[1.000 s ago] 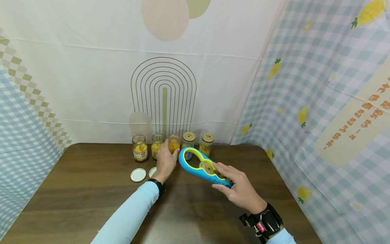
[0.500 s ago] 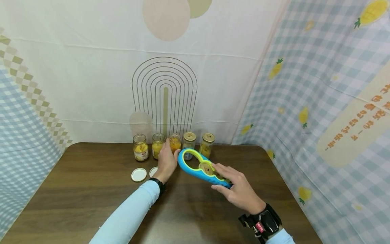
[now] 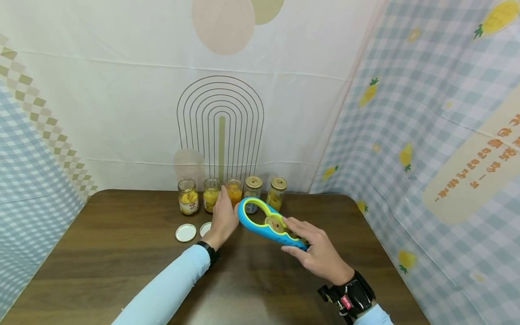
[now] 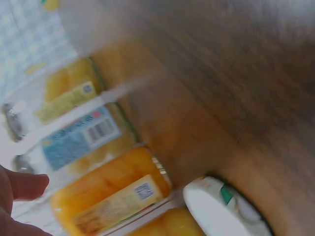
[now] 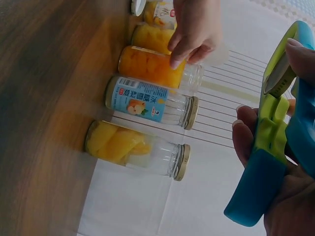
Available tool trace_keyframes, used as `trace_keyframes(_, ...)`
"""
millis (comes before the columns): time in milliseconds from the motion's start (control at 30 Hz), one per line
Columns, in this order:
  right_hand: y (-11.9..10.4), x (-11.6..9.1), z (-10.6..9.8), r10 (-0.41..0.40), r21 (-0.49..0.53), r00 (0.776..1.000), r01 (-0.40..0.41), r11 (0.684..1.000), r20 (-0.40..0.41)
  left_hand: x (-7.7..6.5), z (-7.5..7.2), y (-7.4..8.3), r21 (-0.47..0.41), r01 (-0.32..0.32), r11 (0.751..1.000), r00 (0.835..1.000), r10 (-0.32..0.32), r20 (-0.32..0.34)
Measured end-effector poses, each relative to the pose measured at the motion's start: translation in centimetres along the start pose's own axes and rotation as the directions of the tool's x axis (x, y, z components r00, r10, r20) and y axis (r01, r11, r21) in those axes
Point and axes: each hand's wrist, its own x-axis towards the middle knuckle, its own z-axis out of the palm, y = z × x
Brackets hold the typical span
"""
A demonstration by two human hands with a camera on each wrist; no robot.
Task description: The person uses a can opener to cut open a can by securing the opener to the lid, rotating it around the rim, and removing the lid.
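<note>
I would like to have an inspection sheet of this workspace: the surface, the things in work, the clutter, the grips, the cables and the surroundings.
Surface: brown wood-look table.
Things in work: three uncapped jars and two gold-capped jars stand in one row; blue and lime jar opener with a gold lid in its opening.
Clutter: two loose lids, white side up, one partly hidden.
Grips: right hand holds the jar opener; left hand is by the orange jar, contact unclear.
Cables: nothing seen.
Surroundings: white patterned cloth behind; blue checked cloth on both sides.
</note>
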Motion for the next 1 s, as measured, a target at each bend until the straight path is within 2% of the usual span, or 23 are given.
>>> trace_keyframes(167, 0.0, 0.1, -0.1, -0.002, 0.004, 1.0, 0.002, 1.0, 0.01, -1.8, -1.5, 1.2, -0.015, -0.049, 0.999, 0.999, 0.049, -0.008)
trace_keyframes(333, -0.1, 0.3, -0.1, -0.008, 0.001, 1.0, 0.008, 1.0, 0.015, -4.4, -3.5, 2.5, 0.004, -0.177, 0.984, 0.984, 0.177, -0.031)
trace_keyframes(400, -0.2, 0.4, -0.1, -0.015, -0.003, 1.0, 0.015, 1.0, 0.013, -5.5, -4.1, 2.8, 0.001, -0.197, 0.98, 0.98, 0.197, -0.027)
trace_keyframes(567, -0.4, 0.7, -0.2, -0.033, -0.002, 0.999, 0.033, 0.999, 0.001, -8.4, -5.0, 3.2, -0.038, -0.191, 0.981, 0.981, 0.191, -0.001)
trace_keyframes(700, -0.4, 0.8, -0.2, -0.028, 0.005, 1.0, 0.028, 1.0, 0.001, -10.0, -5.3, 3.2, -0.044, -0.218, 0.975, 0.976, 0.219, 0.006)
trace_keyframes(833, -0.5, 0.7, -0.1, -0.027, 0.007, 1.0, 0.027, 1.0, 0.001, -10.7, -5.5, 3.1, -0.045, -0.23, 0.972, 0.973, 0.23, 0.003)
trace_keyframes(1000, -0.6, 0.6, -0.1, -0.034, 0.008, 0.999, 0.034, 0.999, 0.001, -10.9, -5.5, 2.9, -0.051, -0.216, 0.975, 0.976, 0.217, 0.009)
